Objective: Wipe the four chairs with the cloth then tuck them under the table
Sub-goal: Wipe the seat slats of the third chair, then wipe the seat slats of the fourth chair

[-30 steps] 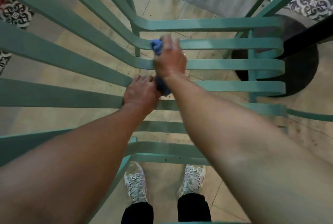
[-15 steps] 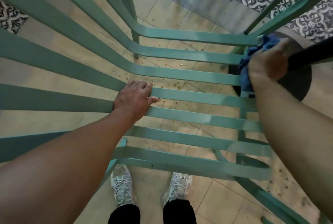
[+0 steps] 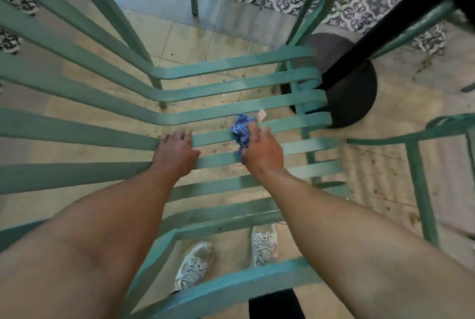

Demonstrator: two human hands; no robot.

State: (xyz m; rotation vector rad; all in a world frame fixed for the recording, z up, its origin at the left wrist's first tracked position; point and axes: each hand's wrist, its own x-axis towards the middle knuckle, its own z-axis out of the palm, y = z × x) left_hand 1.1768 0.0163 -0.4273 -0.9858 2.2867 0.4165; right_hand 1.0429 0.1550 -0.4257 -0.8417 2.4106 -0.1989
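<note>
A person is looking straight down at a green slatted chair (image 3: 257, 99), standing behind its seat with both bare forearms reaching forward. The right hand (image 3: 262, 150) is curling around a crumpled blue cloth (image 3: 243, 129) and pressing it onto one of the middle seat slats, a little right of the seat's centre; the cloth is bunching out ahead of the fingers. The left hand (image 3: 177, 153) is resting on the next slats over, just beside the right one, where the seat bends up into the backrest, fingers lying together and lightly bent over a slat edge, seemingly steadying the chair. A black table base (image 3: 352, 97) and its dark post are standing on the tiled floor (image 3: 180, 43) just past the seat's front edge, and parts of other green chairs are showing at the top and the right edge. Pale trainers (image 3: 263, 245) are showing through the slats below. To wipe well, it seems best to be dragging the cloth along the full run of each slat, front curl to back bend, keeping the bracing hand planted so the light frame is not skidding, and to be refolding the cloth so a clean face is meeting the metal. Specks are dotting the floor beneath. No brand, label or readable writing is appearing anywhere; the picture is somewhat blurred.
</note>
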